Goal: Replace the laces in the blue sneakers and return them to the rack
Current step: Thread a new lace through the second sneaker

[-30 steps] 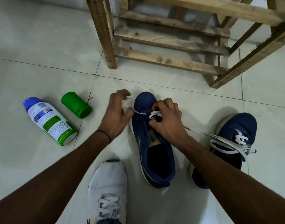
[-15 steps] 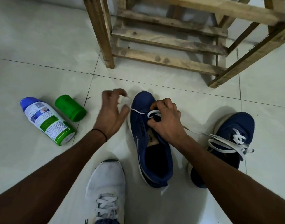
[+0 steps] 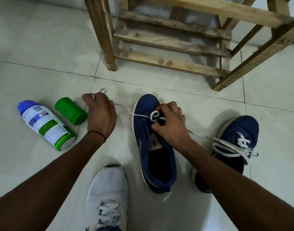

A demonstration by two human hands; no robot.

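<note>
A blue sneaker (image 3: 153, 157) lies on the tiled floor in the middle, toe pointing away from me. A white lace (image 3: 126, 110) runs taut from its lowest eyelets out to the left. My left hand (image 3: 101, 114) grips the free end of that lace, to the left of the shoe. My right hand (image 3: 169, 125) pinches the lace at the shoe's eyelets, holding the upper. The second blue sneaker (image 3: 233, 147) sits to the right, laced with white laces; my right forearm hides part of it.
A wooden rack (image 3: 168, 42) stands just beyond the shoes. A spray can (image 3: 46, 125) and its green cap (image 3: 71, 110) lie on the floor at the left. A white sneaker (image 3: 108, 194) on a foot is at the bottom centre.
My left hand has moved left, away from the shoe, drawing the lace out through the eyelet. My right hand has stayed on the shoe.
</note>
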